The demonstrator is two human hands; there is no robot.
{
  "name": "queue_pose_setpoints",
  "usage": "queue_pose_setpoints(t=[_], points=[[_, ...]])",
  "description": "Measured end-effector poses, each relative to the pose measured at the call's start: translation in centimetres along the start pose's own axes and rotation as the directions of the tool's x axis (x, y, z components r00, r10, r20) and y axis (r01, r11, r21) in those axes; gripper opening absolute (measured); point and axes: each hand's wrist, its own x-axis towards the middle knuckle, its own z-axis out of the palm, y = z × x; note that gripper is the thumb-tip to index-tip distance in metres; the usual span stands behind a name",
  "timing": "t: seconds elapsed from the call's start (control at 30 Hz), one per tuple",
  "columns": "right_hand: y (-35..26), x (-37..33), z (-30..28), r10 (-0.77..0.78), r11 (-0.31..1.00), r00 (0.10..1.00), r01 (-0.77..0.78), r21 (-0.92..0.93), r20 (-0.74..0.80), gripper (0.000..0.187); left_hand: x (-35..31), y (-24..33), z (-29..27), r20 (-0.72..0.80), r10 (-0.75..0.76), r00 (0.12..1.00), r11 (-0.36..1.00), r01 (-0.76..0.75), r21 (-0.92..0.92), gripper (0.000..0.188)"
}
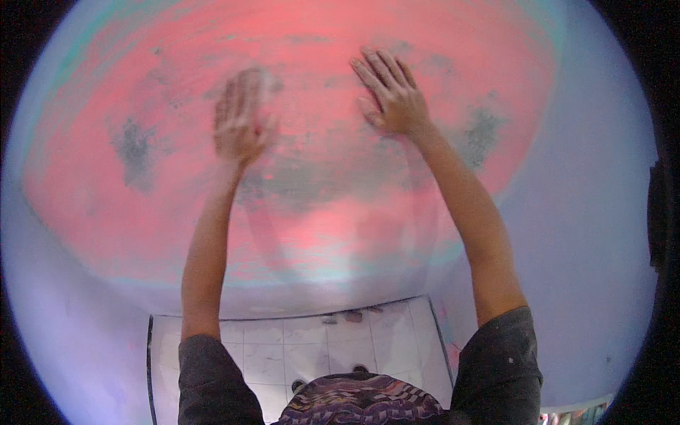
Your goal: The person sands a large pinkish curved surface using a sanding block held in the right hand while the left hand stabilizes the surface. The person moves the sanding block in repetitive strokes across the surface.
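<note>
Both arms reach forward to a wall (pixel 326 234) that bears a large patch of pink-red paint (pixel 191 205) with greenish-blue edges. My left hand (pixel 241 124) lies flat on the pink area, fingers stretched upward and slightly blurred by motion. To its right, my right hand (pixel 393 95) rests with fingers spread, palm toward the paint. Neither hand holds anything that I can see; the palms are hidden. Grey smudges mark the paint: a dark one (pixel 134 152) left of my left hand, another (pixel 484 134) beside my right forearm, and a broad greyish band below and between the hands.
Pale lilac walls (pixel 588 212) stand close on either side. Below is a white tiled floor (pixel 262 350) with a dark border line. A few small brownish pieces (pixel 353 316) lie on the floor by the wall's foot. Something multicoloured (pixel 581 414) shows at the lower right.
</note>
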Motion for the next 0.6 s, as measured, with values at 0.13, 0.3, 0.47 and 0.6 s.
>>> queue_pose_setpoints(t=[0.13,0.3,0.47,0.6], points=[[6.7,-4.3,-3.4,0.058,0.990,0.998,-0.060,-0.126,-0.021,0.073,0.5,-1.8,-0.6,-0.296,-0.347,0.890,0.931,0.364,0.003,0.086],[8.0,-7.5,-2.7,0.210,0.962,0.969,-0.228,-0.149,-0.129,0.072,2.7,6.9,1.5,-0.301,-0.170,0.938,0.983,0.182,0.013,0.085],[8.7,-7.1,-2.4,0.205,0.972,0.968,-0.218,-0.087,-0.144,0.070,4.0,7.1,1.8,-0.079,0.036,0.996,0.998,-0.032,0.054,0.081],[8.5,-7.1,-2.2,0.210,0.974,0.961,-0.222,-0.046,-0.177,0.068,4.8,-1.5,-0.6,-0.319,-0.313,0.895,0.902,0.385,0.195,0.083]])
